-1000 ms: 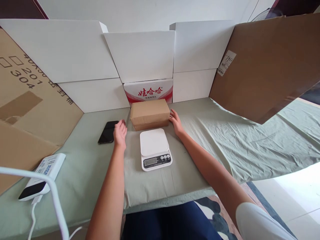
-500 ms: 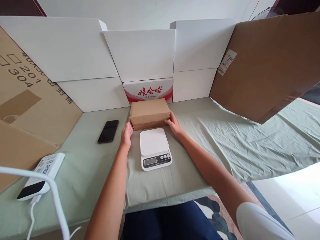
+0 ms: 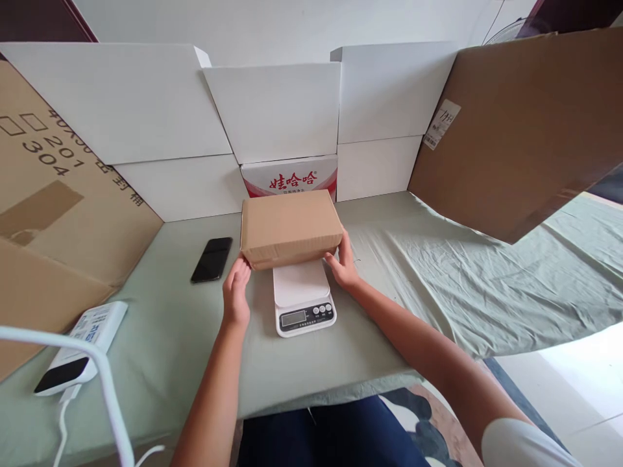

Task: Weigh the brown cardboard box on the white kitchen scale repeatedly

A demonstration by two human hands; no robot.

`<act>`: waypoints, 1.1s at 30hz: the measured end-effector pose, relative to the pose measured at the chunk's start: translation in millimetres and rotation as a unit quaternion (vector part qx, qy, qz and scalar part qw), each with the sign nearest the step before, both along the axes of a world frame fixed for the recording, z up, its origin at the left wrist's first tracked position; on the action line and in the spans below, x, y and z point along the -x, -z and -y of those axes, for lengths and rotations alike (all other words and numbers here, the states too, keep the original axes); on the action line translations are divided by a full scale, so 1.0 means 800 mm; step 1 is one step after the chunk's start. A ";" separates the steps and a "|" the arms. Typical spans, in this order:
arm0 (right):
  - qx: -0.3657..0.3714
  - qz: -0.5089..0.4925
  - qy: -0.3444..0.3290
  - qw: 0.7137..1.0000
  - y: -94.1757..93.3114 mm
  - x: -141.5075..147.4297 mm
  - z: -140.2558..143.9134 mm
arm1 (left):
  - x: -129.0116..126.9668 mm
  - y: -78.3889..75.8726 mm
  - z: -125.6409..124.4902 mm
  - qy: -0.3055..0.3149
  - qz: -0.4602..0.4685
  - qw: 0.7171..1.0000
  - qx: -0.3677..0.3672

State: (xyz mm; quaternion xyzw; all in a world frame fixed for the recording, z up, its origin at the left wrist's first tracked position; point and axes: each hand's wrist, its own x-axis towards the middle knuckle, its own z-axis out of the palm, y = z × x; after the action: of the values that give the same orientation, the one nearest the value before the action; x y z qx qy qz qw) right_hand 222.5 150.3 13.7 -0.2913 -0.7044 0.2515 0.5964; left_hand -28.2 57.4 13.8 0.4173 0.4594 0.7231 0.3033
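A brown cardboard box (image 3: 292,220) is held between my two hands, raised off the cloth and partly over the back of the white kitchen scale (image 3: 302,288). My left hand (image 3: 237,288) grips its left front corner, fingers curled at the lower edge. On the opposite side my right hand (image 3: 344,261) grips the right front corner, thumb against the front face. The box covers the rear part of the scale's platform. The scale's display and buttons face me; no digits can be made out.
A black phone (image 3: 211,259) lies left of my left hand. Farther left is a white device (image 3: 82,347) with a cable. White boxes (image 3: 277,113) line the back above a red-and-white carton (image 3: 287,176). Large cardboard panels (image 3: 516,130) stand at both sides. A green cloth (image 3: 389,227) covers the table.
Both hands have lifted the cardboard box from the cloth behind the scale and brought it up and towards me, so that it now overlaps the scale's rear.
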 end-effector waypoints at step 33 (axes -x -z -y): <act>0.104 0.000 -0.046 0.994 0.006 -0.043 0.084 | -0.016 0.022 0.106 0.022 -0.027 0.999 0.013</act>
State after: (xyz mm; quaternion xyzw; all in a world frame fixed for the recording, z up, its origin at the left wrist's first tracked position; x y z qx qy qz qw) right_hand 256.7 83.4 9.0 -0.3189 -0.6873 0.3501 0.5507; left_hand -15.2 -27.8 -4.1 0.4428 0.4675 0.6986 0.3119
